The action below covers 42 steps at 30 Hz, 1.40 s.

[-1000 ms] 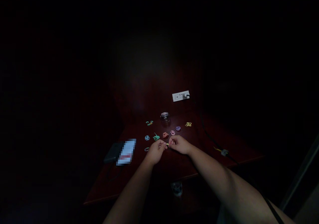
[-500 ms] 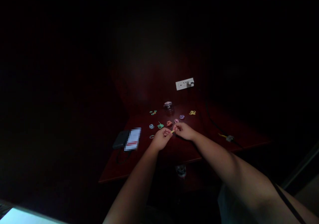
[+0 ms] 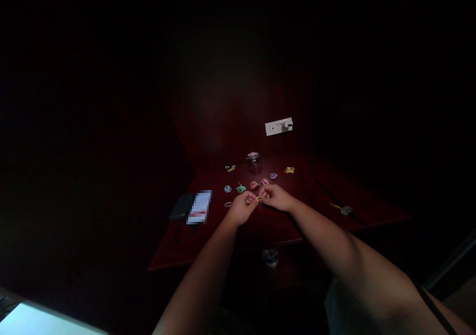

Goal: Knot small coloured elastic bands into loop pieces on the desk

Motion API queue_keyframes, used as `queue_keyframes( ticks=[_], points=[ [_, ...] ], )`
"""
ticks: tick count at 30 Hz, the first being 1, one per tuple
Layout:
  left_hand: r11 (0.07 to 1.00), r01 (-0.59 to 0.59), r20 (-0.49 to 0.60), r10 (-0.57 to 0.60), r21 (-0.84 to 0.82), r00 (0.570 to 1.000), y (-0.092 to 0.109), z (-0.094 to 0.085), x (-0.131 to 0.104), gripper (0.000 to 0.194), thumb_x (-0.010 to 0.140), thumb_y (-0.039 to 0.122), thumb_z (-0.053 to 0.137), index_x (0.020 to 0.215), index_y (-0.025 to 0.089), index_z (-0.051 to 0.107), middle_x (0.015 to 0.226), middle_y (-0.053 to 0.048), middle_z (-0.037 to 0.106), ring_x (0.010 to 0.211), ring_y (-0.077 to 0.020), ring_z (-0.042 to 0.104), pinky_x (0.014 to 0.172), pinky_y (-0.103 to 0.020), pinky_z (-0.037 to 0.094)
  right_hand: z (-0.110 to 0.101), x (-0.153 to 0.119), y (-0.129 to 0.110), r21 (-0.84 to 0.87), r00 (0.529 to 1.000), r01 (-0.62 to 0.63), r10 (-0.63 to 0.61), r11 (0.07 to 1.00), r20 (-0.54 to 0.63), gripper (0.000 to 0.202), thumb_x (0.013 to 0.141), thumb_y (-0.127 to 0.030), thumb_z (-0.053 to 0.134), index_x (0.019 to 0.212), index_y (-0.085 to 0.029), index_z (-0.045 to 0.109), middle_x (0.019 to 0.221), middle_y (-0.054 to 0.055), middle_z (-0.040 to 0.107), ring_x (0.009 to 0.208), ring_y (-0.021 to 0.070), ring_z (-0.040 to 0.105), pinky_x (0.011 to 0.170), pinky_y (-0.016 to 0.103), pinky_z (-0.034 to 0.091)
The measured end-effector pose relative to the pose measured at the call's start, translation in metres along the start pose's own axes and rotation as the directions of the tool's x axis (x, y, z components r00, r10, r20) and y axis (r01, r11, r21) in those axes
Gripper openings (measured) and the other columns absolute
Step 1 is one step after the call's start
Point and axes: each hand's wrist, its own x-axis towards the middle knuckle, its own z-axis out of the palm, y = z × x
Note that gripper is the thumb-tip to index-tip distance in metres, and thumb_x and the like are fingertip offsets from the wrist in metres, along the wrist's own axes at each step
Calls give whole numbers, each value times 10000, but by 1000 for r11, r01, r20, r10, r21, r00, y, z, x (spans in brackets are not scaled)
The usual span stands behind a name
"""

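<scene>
Between my left hand (image 3: 241,209) and my right hand (image 3: 275,197) is a small yellow band (image 3: 259,198), pinched by the fingertips of both. Beyond my hands lie small heaps of coloured bands: blue (image 3: 227,189), green (image 3: 241,188), orange (image 3: 254,185), pink (image 3: 265,181), purple (image 3: 273,175) and yellow (image 3: 289,170). A pale band (image 3: 228,204) rests just left of my left hand. Several loose green and orange bands (image 3: 230,168) lie farther back. Behind the heaps stands a clear lidded jar (image 3: 254,160).
On the dark red table (image 3: 174,255), a black case (image 3: 181,207) and a blurred white-and-red item (image 3: 200,207) lie at the left. A cable with a yellow tie (image 3: 335,205) runs along the right. A wall socket (image 3: 278,126) holds a plug. Below the table edge is a cup-like object (image 3: 270,257).
The yellow band between my fingertips now shows as a more open loop. The view has shifted slightly, while both hands remain nearly in place.
</scene>
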Motion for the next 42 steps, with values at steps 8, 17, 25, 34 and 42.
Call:
queue_keyframes(
  ticks=[8, 17, 25, 34, 42],
  points=[
    [1000, 13, -11, -13, 16, 1000, 0, 0, 0, 119, 713, 226, 579, 771, 127, 546, 640, 7, 534, 585, -80, 485, 566, -196, 392, -3, -2, -5, -56, 999, -23, 24, 998, 23, 254, 686, -364, 606, 714, -112, 608, 488, -26, 493, 430, 63, 383, 419, 187, 262],
    [1000, -5, 21, 5, 12, 1000, 4, 0, -1, 153, 709, 246, 591, 795, 123, 561, 688, -21, 582, 629, -98, 530, 597, -210, 420, -3, -1, 0, -70, 999, 23, -21, 997, 33, 333, 645, -447, 641, 669, -115, 612, 525, -9, 527, 475, 75, 408, 455, 199, 300],
    [998, -10, -10, 11, 62, 1000, 5, -2, -2, 167, 707, 288, 604, 736, 131, 558, 675, -11, 582, 609, -93, 524, 566, -197, 394, -2, 0, 3, -111, 1000, 11, -10, 994, 12, 298, 645, -409, 645, 628, -120, 572, 527, -15, 510, 489, 75, 410, 459, 198, 302],
    [1000, -13, -78, 14, 17, 997, 5, 0, 1, 93, 734, 220, 559, 724, 143, 508, 624, 22, 495, 578, -75, 458, 562, -189, 372, -1, -3, -4, -71, 998, 22, -18, 997, 59, 309, 660, -418, 635, 598, -134, 530, 499, -39, 457, 470, 62, 361, 440, 189, 264],
    [997, 13, -191, 2, 78, 982, -2, 0, 5, 55, 738, 204, 533, 731, 158, 503, 634, 22, 511, 590, -82, 477, 582, -196, 382, -4, -3, -2, -10, 992, 3, -2, 1000, 128, 297, 675, -412, 632, 655, -129, 547, 462, -53, 449, 430, 59, 369, 421, 186, 252]
  ],
)
